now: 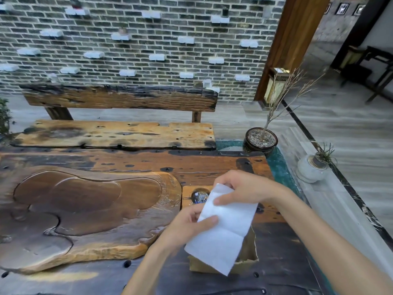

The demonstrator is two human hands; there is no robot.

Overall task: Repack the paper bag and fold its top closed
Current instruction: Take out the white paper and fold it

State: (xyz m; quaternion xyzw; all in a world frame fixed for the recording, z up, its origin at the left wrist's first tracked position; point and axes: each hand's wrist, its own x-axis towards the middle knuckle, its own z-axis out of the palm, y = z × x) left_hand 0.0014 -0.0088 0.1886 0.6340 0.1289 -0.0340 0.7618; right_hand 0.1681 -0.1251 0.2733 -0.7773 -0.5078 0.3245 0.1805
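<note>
A brown paper bag stands open on the dark wooden table, mostly hidden behind a folded white paper sheet. I hold that sheet tilted above the bag's mouth with both hands. My left hand pinches its left edge with the thumb on top. My right hand grips its upper end, thumb pressed on the face of the sheet. The bag's inside is hidden from me.
A carved wooden tea tray fills the table's left half. A small wooden block with a dark shiny hollow sits just behind the sheet. Beyond are a rough bench, a potted dry twig and a small white pot.
</note>
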